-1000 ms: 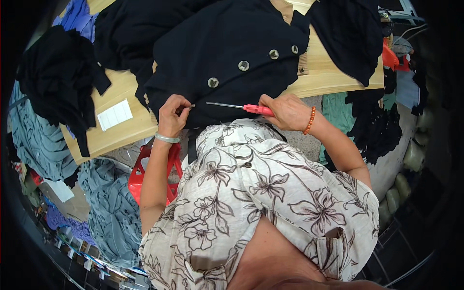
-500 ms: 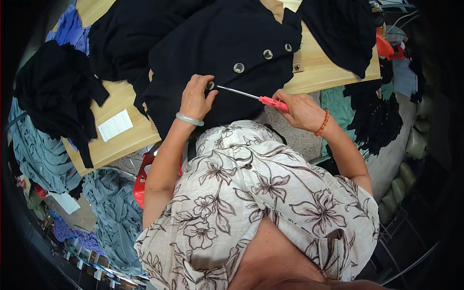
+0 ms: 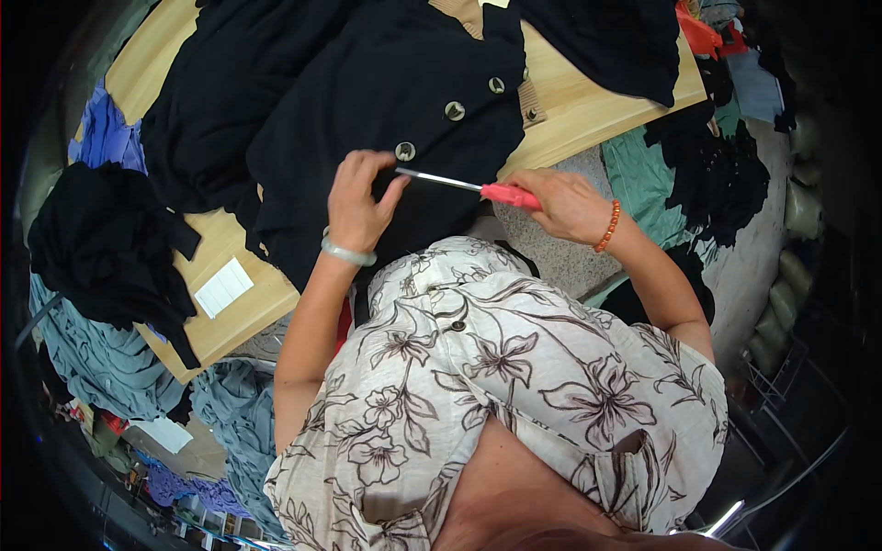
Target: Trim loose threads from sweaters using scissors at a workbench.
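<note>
A black knit garment [image 3: 358,101] lies spread before me, with large round marbled buttons along its edge. My right hand [image 3: 570,204] is closed round the red handle of a screwdriver-like tool [image 3: 503,194] with a slim metal shaft. Its tip points left and ends just below the lowest visible button [image 3: 405,151]. My left hand [image 3: 361,197] rests on the cloth beside that tip, thumb and fingers apart, the index fingertip close to the button. Cloth under the palm is hidden. Farther up the edge sit a middle button [image 3: 454,111] and an upper button [image 3: 497,85].
The garment covers much of a light wooden table [image 3: 588,92]. At left lie a black cloth heap [image 3: 96,248], a white paper slip [image 3: 223,287] and purple cloth [image 3: 108,133]. Grey-blue fabric [image 3: 101,349] hangs below the table; green cloth [image 3: 648,184] and black scraps lie at right.
My view has shifted, so the garment and table sit farther left. My left hand, earlier at a lower button, is now beside the one above it; the tool's tip has followed.
</note>
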### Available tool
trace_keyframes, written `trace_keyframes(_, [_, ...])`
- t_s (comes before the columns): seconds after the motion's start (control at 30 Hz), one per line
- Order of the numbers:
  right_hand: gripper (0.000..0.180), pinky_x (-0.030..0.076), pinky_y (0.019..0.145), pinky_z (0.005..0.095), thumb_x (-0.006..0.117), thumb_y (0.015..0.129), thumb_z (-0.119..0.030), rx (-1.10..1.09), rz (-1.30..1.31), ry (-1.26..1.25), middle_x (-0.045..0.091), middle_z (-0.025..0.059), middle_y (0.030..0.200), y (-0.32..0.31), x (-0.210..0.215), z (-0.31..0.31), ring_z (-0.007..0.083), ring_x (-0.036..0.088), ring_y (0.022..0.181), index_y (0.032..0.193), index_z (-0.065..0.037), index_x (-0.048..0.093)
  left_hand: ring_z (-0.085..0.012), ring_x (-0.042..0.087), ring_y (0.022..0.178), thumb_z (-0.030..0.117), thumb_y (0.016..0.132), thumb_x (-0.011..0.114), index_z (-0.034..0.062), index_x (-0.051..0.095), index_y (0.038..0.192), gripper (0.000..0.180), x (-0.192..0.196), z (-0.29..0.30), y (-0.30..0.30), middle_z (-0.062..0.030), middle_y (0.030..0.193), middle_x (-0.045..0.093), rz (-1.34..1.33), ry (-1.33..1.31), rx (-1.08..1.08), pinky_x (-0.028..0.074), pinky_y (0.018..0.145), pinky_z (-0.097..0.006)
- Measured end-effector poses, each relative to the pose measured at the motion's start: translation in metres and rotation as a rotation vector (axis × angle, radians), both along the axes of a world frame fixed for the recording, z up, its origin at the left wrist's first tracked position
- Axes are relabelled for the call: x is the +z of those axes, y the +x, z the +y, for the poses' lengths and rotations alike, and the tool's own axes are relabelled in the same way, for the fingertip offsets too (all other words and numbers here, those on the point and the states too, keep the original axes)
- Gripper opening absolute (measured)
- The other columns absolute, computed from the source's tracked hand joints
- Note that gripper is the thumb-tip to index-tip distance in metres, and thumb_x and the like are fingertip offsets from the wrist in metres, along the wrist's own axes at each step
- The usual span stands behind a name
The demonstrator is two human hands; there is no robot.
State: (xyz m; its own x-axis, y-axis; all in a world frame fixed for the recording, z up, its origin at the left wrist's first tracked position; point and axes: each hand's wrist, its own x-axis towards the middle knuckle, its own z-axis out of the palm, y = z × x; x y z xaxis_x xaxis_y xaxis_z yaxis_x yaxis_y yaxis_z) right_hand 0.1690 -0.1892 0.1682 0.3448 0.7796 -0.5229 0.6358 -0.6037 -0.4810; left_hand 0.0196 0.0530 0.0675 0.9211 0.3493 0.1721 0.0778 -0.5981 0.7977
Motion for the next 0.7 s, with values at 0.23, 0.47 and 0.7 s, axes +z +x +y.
trace_keyframes(0.23, [0.029, 0.048, 0.071, 0.049, 0.062, 0.086, -0.017, -0.023, -0.108, -0.112, 0.065, 0.0203, 0.081, 0.008, 0.004, -0.007, 0.0405, 0.064, 0.079, 0.114, -0.009, 0.056, -0.0115, 0.055, 0.061, 0.0, 0.078, 0.073, 0.0005, 0.064, 0.087, 0.013, -0.03, 0.007, 0.035, -0.0044, 0.075, 0.061, 0.305, -0.234, -0.078, 0.048, 0.06, -0.025])
trace_keyframes(0.47, [0.023, 0.05, 0.075, 0.0471, 0.061, 0.086, -0.014, -0.029, -0.015, 0.006, 0.066, 0.0181, 0.085, -0.001, -0.007, -0.009, 0.0376, 0.064, 0.084, 0.108, -0.008, 0.058, -0.0253, 0.061, 0.08, 0.004, 0.08, 0.069, 0.0041, 0.071, 0.089, 0.009, -0.017, 0.018, 0.03, -0.0085, 0.08, 0.064, 0.17, -0.04, -0.181, 0.05, 0.072, -0.034])
trace_keyframes(0.7, [0.029, 0.05, 0.076, 0.045, 0.063, 0.083, -0.009, -0.123, -0.071, 0.057, 0.064, 0.0176, 0.094, 0.007, -0.008, -0.032, 0.038, 0.062, 0.089, 0.111, -0.007, 0.056, -0.0277, 0.057, 0.083, 0.003, 0.078, 0.069, 0.0114, 0.066, 0.112, 0.036, -0.015, 0.017, 0.091, -0.0087, 0.09, 0.054, 0.016, 0.291, -0.255, 0.049, 0.073, -0.038])
